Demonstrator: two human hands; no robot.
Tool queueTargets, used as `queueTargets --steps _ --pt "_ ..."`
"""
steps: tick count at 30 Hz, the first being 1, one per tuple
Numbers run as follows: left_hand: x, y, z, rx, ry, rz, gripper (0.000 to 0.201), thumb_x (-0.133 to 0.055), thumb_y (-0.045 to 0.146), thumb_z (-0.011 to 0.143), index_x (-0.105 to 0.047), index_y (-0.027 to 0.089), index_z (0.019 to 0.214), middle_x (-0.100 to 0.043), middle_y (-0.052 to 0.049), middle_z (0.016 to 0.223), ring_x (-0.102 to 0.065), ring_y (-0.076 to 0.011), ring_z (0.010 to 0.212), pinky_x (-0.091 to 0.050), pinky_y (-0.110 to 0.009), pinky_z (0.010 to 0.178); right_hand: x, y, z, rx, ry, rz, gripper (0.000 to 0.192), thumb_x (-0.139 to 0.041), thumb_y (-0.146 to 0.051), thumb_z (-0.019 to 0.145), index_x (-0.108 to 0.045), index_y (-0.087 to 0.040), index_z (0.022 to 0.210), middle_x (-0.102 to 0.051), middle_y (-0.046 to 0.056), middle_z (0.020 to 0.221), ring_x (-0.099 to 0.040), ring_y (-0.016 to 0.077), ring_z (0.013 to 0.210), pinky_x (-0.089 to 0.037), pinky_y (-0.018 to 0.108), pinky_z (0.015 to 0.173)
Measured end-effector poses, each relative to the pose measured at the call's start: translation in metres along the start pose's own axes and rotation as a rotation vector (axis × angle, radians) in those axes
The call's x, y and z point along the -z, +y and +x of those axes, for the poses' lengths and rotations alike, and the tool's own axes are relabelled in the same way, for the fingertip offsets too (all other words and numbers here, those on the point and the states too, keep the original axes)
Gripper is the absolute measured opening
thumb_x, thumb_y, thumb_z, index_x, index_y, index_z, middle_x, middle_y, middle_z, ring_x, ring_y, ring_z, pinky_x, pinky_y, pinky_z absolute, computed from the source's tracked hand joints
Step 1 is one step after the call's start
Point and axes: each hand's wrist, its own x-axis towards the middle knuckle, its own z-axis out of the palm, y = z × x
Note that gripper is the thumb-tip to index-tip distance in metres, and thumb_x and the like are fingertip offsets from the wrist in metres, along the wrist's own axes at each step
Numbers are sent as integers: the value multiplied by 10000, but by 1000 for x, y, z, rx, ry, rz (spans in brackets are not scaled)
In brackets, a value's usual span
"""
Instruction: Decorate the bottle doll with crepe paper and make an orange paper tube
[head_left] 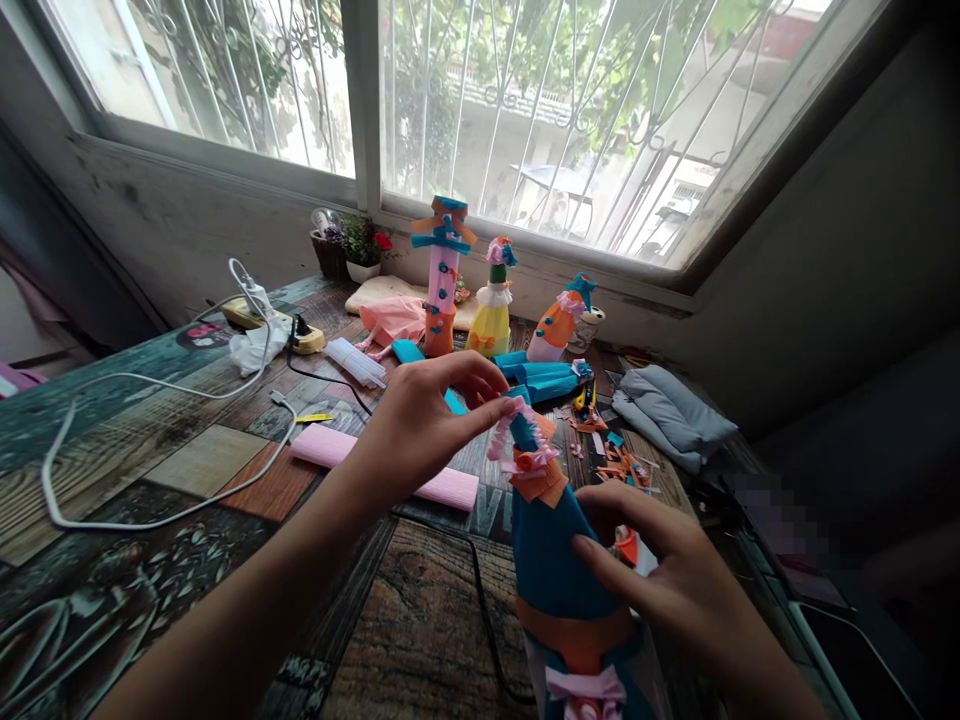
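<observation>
A bottle wrapped in blue crepe paper stands in front of me, with an orange band low down, an orange collar and a pink frill around its neck. My left hand pinches that pink frill at the bottle's top with thumb and forefinger. My right hand rests its fingers against the bottle's blue body on the right side, steadying it. A pink bow sits at the bottle's base.
A pink crepe roll lies on the patterned table left of the bottle. Three decorated bottles stand by the window sill. A white cable and power strip lie at left, paper scraps and folded grey cloth at right.
</observation>
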Motion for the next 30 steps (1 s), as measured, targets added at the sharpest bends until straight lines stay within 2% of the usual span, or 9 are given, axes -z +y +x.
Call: queueTargets --steps 6,13,30 --pt "0 -4 0 15 -55 39 88 -699 245 778 -683 182 837 -680 20 735 -555 -95 620 -427 -189 569 0 0 -2 -26 -26 26 129 -594 -315 835 -636 -239 931 -652 2 866 -581 158 789 -467 227 700" --pt "1 -4 0 -69 -132 70 59 -634 182 822 -682 152 839 -635 -1 786 -567 -102 709 -430 -201 665 -2 -1 -3 -57 -17 39 155 -594 -327 831 -643 -213 924 -657 24 881 -577 170 784 -467 254 706" --pt "0 -4 0 -21 -143 134 30 -617 150 785 -639 169 788 -663 16 774 -562 -118 689 -417 -228 636 -6 -11 -5 -35 44 -18 125 -575 -277 818 -641 -203 893 -647 19 816 -572 167 736 -459 264 677"
